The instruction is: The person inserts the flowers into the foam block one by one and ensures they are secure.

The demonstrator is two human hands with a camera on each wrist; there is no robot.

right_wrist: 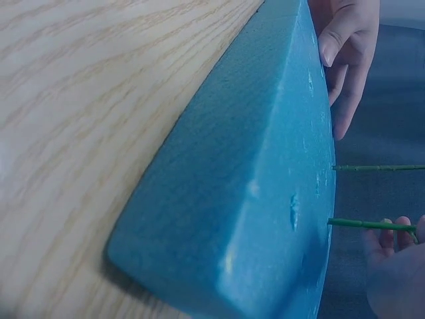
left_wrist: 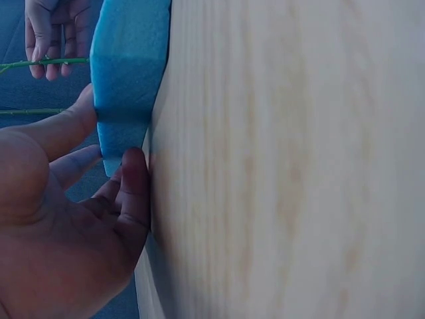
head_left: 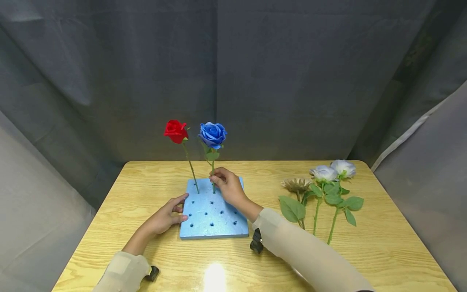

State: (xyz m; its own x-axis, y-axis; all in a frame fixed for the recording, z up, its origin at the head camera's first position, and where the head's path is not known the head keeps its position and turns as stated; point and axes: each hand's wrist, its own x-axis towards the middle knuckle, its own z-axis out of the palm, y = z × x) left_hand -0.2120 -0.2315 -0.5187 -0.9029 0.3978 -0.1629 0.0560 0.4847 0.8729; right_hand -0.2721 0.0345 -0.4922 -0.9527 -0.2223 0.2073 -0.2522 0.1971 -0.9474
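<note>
A blue foam board (head_left: 219, 227) with rows of holes lies on the table. A red rose (head_left: 176, 131) stands in it, leaning left, its stem entering a hole. Beside it is a blue rose (head_left: 213, 135), nearly upright. My right hand (head_left: 228, 187) pinches the blue rose's stem between thumb and fingers; in the right wrist view that stem (right_wrist: 372, 225) meets the board's top. My left hand (head_left: 166, 217) rests against the board's left edge with fingers spread, and in the left wrist view its fingertips touch the foam's side (left_wrist: 123, 100).
On the table's right lie two pale bluish-white roses (head_left: 324, 173) with green leaves and a brownish-beige flower (head_left: 296, 185). The wooden table (head_left: 146, 180) ends at a dark grey curtain (head_left: 273, 89) behind and lighter cloth at the sides.
</note>
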